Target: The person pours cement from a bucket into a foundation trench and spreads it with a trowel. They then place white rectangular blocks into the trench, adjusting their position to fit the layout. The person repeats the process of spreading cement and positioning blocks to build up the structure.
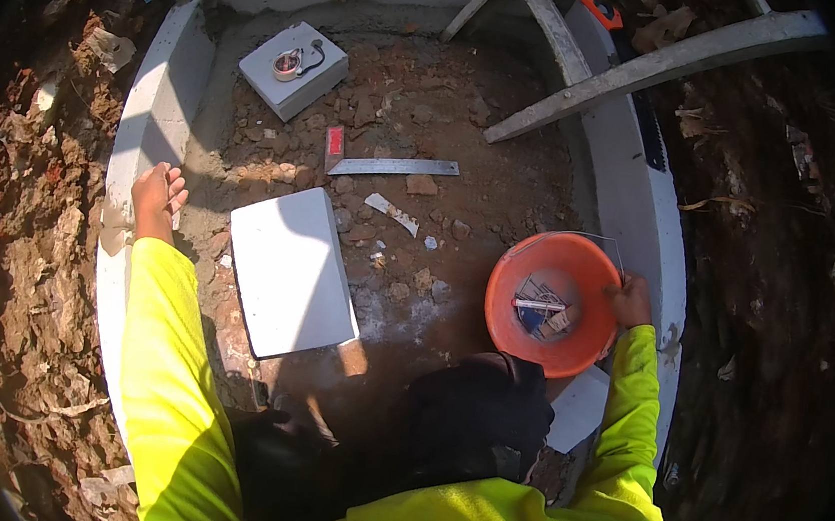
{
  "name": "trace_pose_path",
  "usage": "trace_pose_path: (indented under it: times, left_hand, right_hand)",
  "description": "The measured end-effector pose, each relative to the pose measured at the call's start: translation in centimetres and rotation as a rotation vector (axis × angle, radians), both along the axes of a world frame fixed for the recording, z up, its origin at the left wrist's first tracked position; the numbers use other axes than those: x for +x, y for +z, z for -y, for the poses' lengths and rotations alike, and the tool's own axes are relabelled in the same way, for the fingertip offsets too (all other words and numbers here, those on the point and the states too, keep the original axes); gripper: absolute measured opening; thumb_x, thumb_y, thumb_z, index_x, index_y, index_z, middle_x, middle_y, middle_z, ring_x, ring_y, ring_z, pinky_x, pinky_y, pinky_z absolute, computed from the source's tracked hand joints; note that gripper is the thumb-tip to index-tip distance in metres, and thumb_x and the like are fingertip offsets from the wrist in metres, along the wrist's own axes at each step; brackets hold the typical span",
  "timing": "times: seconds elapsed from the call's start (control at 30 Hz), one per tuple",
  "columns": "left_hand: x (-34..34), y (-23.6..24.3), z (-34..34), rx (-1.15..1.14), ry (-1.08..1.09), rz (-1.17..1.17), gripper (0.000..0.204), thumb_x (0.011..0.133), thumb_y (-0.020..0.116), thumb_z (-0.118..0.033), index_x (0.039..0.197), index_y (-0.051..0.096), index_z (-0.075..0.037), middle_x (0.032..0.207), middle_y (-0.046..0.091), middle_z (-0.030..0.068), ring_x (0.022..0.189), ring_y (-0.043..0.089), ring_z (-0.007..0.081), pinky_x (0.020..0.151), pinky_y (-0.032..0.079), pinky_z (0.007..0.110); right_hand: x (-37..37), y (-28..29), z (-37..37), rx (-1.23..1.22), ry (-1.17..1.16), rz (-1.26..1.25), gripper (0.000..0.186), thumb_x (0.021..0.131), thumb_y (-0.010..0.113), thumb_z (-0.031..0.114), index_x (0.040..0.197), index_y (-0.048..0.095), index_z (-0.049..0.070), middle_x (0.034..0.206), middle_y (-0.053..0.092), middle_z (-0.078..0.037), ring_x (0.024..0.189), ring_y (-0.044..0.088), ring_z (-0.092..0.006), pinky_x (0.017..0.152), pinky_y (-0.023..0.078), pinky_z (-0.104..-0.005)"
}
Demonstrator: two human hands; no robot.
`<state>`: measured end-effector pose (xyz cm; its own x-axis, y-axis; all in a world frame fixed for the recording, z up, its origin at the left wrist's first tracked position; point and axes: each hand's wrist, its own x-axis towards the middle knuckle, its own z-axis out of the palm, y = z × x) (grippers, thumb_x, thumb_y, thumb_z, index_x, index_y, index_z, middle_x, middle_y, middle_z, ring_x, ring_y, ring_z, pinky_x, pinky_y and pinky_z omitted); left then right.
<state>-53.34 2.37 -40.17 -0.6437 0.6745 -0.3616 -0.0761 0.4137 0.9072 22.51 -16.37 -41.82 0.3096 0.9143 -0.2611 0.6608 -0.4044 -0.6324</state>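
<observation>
My left hand [156, 199] is beside the left block wall [164, 126], its fingers curled in and nothing visible in them. On the right, my right hand [631, 301] is closed at the rim of an orange bucket [582, 349], where its thin wire handle meets the side. Inside the bucket lie a red-and-white marker-like stick [540, 304], a blue piece [530, 319] and several nail-like bits. Between my arms a large white block [286, 268] lies on the dirt, partly shaded. Beyond it is a try square [396, 167] with a metal blade.
A smaller block [294, 78] at the far left carries a round, tape-like item [288, 64]. A pale angled frame [646, 82] crosses the far right corner. A handsaw [651, 132] and an orange-black tool [602, 11] lie along the right wall. Rough soil [19, 222] surrounds the enclosure.
</observation>
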Motion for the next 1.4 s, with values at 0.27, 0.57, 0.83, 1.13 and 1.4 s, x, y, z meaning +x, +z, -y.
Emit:
trace_pose_path:
  times: [0.27, 0.57, 0.83, 1.13, 1.4]
  left_hand:
    - [-3.3, -0.9, 1.4, -0.009, 0.078, 0.032, 0.029, 0.095, 0.055, -0.024, 0.115, 0.058, -0.004, 0.1, 0.065, 0.0057, 0.08, 0.063, 0.0173, 0.07, 0.055, 0.035]
    - [-6.0, -1.4, 6.2, -0.055, 0.171, -0.017, 0.026, 0.095, 0.055, -0.023, 0.111, 0.058, -0.004, 0.098, 0.064, 0.0063, 0.079, 0.062, 0.0173, 0.068, 0.053, 0.034]
    - [-7.4, -2.3, 7.0, -0.623, -0.422, -0.713, 0.041, 0.089, 0.062, -0.024, 0.121, 0.057, 0.0, 0.11, 0.067, 0.0211, 0.095, 0.067, 0.0304, 0.08, 0.053, 0.042]
    - [2.7, -15.7, 14.0, -0.326, -0.495, -0.228, 0.072, 0.096, 0.052, -0.046, 0.145, 0.036, 0.005, 0.14, 0.051, 0.0264, 0.129, 0.051, 0.0331, 0.106, 0.04, 0.041]
    - [6.8, -16.3, 23.1, -0.304, -0.393, 0.17, 0.063, 0.097, 0.054, -0.052, 0.113, 0.06, 0.009, 0.109, 0.067, 0.0148, 0.097, 0.065, 0.0214, 0.083, 0.052, 0.031]
  right_hand:
    - [-9.5, 0.2, -15.6, 0.232, -0.167, -0.539, 0.026, 0.082, 0.061, 0.003, 0.106, 0.065, -0.006, 0.087, 0.07, -0.013, 0.074, 0.069, -0.0206, 0.061, 0.056, -0.0329]
    - [-18.9, -4.9, -32.5, 0.208, -0.488, -0.868, 0.038, 0.094, 0.06, 0.016, 0.119, 0.051, -0.01, 0.099, 0.065, -0.02, 0.075, 0.069, -0.0281, 0.062, 0.065, -0.0377]
    - [-29.8, -9.5, -28.0, -0.006, -0.047, -0.253, 0.06, 0.092, 0.058, 0.049, 0.116, 0.062, -0.006, 0.112, 0.066, -0.025, 0.101, 0.066, -0.0401, 0.084, 0.054, -0.0452]
    - [-44.2, -16.5, -8.5, -0.264, 0.153, -0.512, 0.085, 0.086, 0.06, 0.062, 0.13, 0.052, -0.01, 0.134, 0.055, -0.028, 0.131, 0.049, -0.0371, 0.111, 0.035, -0.042]
    - [-44.4, -11.7, -4.5, -0.128, 0.243, -0.781, 0.101, 0.07, 0.075, 0.062, 0.134, 0.049, -0.011, 0.13, 0.059, -0.026, 0.121, 0.058, -0.0333, 0.104, 0.043, -0.0376]
